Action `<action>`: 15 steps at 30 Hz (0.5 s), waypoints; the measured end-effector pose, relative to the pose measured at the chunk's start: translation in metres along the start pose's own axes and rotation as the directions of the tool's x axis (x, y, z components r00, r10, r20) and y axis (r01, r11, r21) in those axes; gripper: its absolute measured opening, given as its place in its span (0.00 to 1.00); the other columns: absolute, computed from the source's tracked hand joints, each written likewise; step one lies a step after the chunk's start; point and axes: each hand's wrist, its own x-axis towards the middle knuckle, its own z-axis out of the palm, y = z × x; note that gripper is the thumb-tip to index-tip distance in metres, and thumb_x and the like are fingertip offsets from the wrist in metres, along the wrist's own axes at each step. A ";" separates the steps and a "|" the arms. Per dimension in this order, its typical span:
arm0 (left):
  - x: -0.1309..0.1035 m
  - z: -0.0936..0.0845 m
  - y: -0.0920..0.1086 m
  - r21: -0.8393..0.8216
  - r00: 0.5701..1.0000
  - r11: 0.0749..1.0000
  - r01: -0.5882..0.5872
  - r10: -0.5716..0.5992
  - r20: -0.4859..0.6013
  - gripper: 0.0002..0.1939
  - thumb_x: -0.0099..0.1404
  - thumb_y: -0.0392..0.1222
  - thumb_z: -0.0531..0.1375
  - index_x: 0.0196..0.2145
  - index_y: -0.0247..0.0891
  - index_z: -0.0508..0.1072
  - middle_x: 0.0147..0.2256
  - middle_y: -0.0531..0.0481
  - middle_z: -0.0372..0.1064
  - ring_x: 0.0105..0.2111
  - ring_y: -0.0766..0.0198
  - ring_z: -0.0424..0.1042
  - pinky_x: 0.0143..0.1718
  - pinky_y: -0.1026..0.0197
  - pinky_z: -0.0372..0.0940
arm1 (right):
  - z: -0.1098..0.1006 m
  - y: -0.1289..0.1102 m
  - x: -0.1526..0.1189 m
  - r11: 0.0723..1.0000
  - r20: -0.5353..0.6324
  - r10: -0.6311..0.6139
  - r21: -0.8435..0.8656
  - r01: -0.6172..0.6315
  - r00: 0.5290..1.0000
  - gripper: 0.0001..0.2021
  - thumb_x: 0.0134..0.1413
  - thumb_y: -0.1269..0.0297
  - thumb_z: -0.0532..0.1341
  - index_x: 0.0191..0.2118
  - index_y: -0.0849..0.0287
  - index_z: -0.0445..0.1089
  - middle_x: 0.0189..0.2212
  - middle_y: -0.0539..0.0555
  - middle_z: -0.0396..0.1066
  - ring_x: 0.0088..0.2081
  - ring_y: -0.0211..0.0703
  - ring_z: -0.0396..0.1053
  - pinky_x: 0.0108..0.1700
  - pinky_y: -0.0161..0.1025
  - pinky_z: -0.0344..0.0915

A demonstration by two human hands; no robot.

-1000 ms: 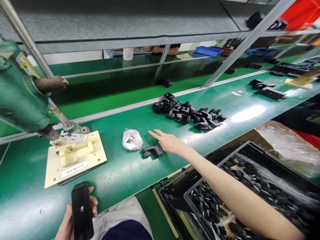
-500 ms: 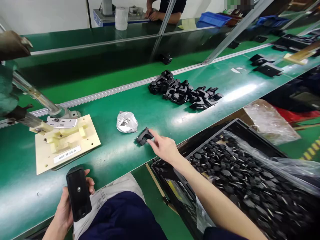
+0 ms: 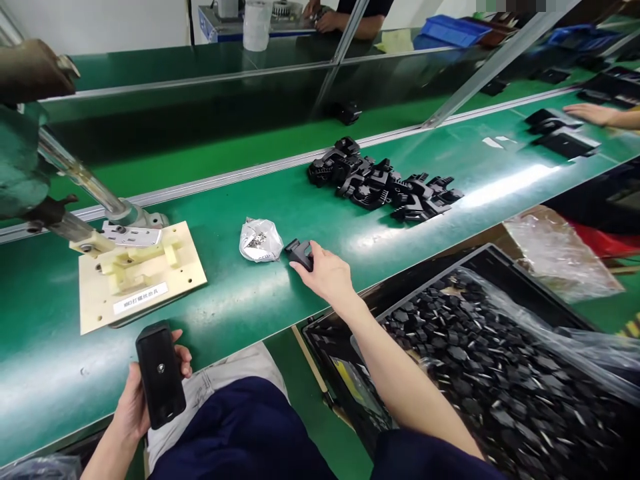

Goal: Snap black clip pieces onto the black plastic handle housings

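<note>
A: What stands at the left end of the green surface [image 3: 225, 313]?

B: A green press [image 3: 23, 157] with a metal column [image 3: 75, 165]. Below it, set back from the near edge, lies a cream jig plate [image 3: 90, 313] with a white label [image 3: 141, 298] along its front.

A: And the left hand [image 3: 133, 403]?

B: It grips a long black block [image 3: 161, 387], thumb on one side and fingers on the other. The face turned up has a round metal piece [image 3: 161, 368] in it. Seen from above, the block overlaps the near edge of the surface; whether anything besides the hand supports it, I can't tell.

A: What comes next to the right?

B: A plastic bag [image 3: 273, 243] of small metal bits [image 3: 257, 240], between the near and far edges. Just beside it is a small black bracket [image 3: 299, 252]; I can't tell if they touch.

A: Is anyone holding that bracket?

B: Yes, the right hand [image 3: 330, 275] has it between thumb and fingers, and the forearm [image 3: 395, 373] crosses the near edge.

A: Farther right?

B: A heap of black brackets [image 3: 375, 181] lies toward the far edge. Past the near edge, lower down, a black bin [image 3: 515, 273] holds many small dark pieces [image 3: 480, 360].

A: And beyond those?

B: Two larger black parts [image 3: 565, 143] lie toward the surface's right end, a co-worker's hand [image 3: 593, 113] just beside them.
</note>
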 end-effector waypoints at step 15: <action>-0.011 0.057 0.012 0.239 0.723 0.950 0.202 0.021 -0.691 0.35 0.43 0.68 0.66 0.32 0.30 0.72 0.24 0.43 0.71 0.22 0.59 0.70 0.23 0.62 0.65 | 0.033 -0.093 -0.133 -0.315 0.350 -0.631 0.700 -0.641 0.692 0.19 0.51 0.47 0.59 0.31 0.61 0.69 0.23 0.53 0.65 0.22 0.40 0.64 0.23 0.37 0.60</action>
